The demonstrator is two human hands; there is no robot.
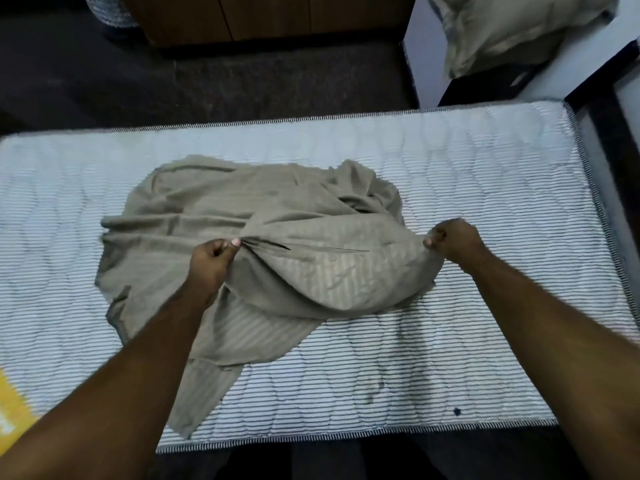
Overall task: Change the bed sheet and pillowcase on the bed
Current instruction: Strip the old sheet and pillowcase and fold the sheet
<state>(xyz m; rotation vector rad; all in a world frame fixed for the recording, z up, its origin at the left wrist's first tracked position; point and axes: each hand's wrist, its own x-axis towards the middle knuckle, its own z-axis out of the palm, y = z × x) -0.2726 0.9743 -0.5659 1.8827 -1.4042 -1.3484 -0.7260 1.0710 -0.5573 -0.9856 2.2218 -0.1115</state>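
A crumpled olive-grey striped bed sheet [263,216] lies bunched in the middle of a bare white mattress [485,188] with thin dark stripes. My left hand [211,261] grips a gathered fold of the sheet near its centre. My right hand [453,239] pinches the sheet's edge further right, and the cloth between both hands is lifted and stretched into a sagging fold. A pillow [519,29] in a matching olive-grey case sits at the top right, off the mattress.
A dark bed frame [609,109] borders the mattress on the right. Dark carpet [207,81] and a brown wooden cabinet [270,19] lie beyond the far edge. A yellow object [14,410] shows at the lower left corner. A small dark spot [457,411] marks the mattress.
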